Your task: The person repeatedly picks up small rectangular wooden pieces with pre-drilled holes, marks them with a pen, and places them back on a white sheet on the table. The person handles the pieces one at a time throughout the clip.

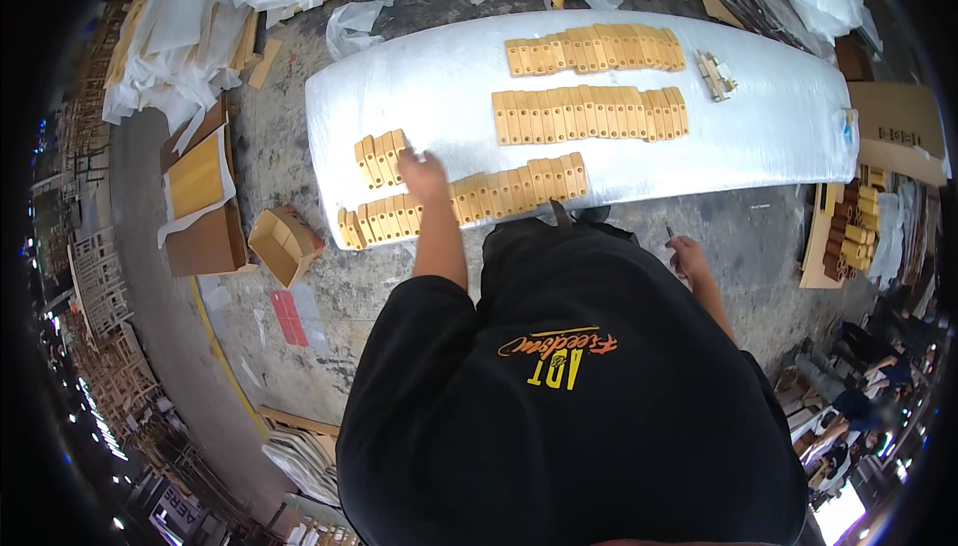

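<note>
My left hand (426, 177) — blurred, hold can't be told; right hand (688, 256) clasping slim tool (670, 232). Short block row (377, 160), beside left — best squared flush.

- Blocks: pale yellow-brown wood, narrow, dark round holes in their upper faces, packed side by side in four rows on the desk (768, 132).
- Short row (375, 159): a few blocks, left part of the desk; its right end meets the blurred left hand (424, 177), contact unclear.
- Near row (519, 193): long, along the near edge, partly hidden by the forearm.
- Middle row (589, 115) and far row (596, 50): ragged ends, bare gap between.
- Tool (670, 232): slim, dark, in the right hand (687, 256).
</note>
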`<state>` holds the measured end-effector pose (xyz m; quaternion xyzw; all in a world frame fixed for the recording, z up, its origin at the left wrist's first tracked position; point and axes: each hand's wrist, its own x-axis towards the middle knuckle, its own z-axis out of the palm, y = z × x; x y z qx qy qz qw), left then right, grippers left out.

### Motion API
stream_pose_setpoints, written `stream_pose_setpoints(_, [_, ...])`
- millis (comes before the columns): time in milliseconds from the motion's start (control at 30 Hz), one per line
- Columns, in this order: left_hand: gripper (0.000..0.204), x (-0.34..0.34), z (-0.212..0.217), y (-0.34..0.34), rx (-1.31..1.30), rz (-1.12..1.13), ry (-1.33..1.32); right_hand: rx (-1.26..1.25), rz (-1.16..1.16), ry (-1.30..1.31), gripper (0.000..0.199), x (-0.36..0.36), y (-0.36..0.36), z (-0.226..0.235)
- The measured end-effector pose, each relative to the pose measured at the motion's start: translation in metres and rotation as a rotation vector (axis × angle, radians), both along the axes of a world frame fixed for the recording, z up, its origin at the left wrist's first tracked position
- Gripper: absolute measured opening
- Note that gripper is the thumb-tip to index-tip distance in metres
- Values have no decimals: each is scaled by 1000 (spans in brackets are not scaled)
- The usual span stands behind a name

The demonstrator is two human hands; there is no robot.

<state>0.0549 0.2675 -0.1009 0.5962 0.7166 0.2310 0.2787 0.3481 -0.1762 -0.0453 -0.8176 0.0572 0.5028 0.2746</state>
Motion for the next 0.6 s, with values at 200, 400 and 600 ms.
stream_pose_setpoints(200, [37,-34,10,15,-158,-85,348,14,20,-61,30,13,32,12])
stream_pose_setpoints(400, [30,-9,-1,9,-136,-235,214,26,77,-74,31,6,52,18])
stream_pose_setpoints(600, [32,17,-6,19,-181,-145,104,31,190,-115,30,0,76,32])
